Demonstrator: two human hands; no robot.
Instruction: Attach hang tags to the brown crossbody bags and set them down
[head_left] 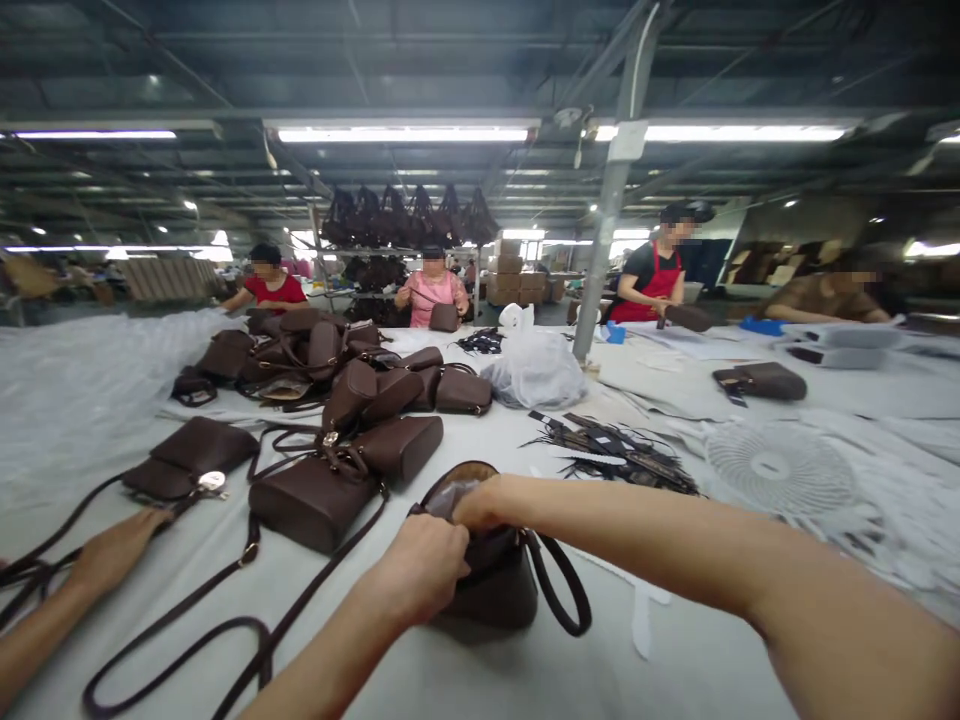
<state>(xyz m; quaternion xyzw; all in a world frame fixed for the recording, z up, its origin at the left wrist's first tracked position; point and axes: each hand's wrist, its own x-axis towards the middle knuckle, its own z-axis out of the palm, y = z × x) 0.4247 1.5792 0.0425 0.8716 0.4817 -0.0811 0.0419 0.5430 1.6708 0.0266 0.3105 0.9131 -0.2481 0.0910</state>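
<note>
Dark brown leather-look handbag (491,600) sat at lower centre of the frame on a table covered in pale sheeting (600,685), mouth open, tan lining (466,471) showing along the back rim. Left hand (431,565) was clamped on the left edge of the mouth, fingers curled over it. Right hand (484,503) reached into the opening; fingertips hidden inside, could not tell whether they pinched anything. Dark brown strap (574,590) looped out right of the bag; narrow white strip (641,620) lay near it. Boxy dark brown bag (311,500) lay left of centre. At left, a co-worker's hand (120,545) was at the front edge of a dark brown flap bag (191,455) with a round pale tag (211,481). Heap of dark brown bags (322,345) stood upper left of centre, translucent white plastic sack (536,370) to its right. Tangled black strips (622,455) lay beyond the right forearm; round white ribbed fan (780,465) at right.
</note>
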